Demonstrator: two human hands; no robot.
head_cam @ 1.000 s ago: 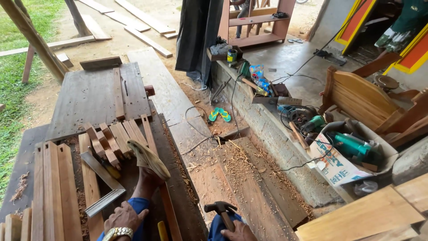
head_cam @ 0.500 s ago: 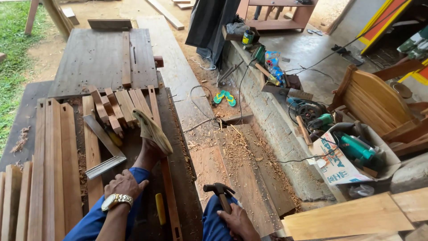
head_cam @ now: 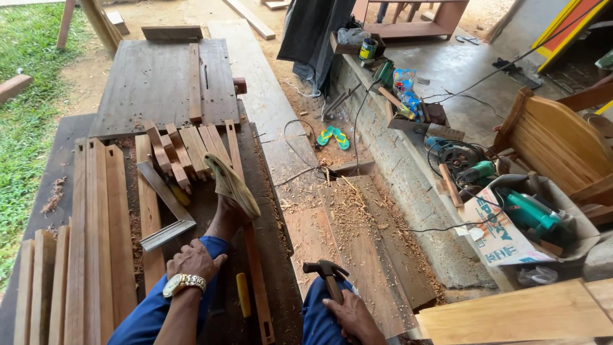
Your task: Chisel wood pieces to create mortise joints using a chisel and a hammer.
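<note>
Right hand [head_cam: 348,314] closed round the wooden handle of a claw hammer [head_cam: 327,273], head up and near, over the right knee; left hand [head_cam: 193,260] spread flat and empty on the left thigh, wristwatch showing, beside a long slotted wooden rail [head_cam: 250,255] and a yellow-handled tool [head_cam: 243,294] on the dark workbench [head_cam: 268,211]. Best done by gripping low on the handle, pinning the rail with foot and free palm, and keeping fingers well clear. Steel square [head_cam: 167,211] left of the raised foot.

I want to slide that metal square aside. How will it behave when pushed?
The metal square looks stiff and flat, so it should slide rather than roll. Its long arm lies beside wooden slats and may snag there. The sawdust around it probably eases sliding.
</note>
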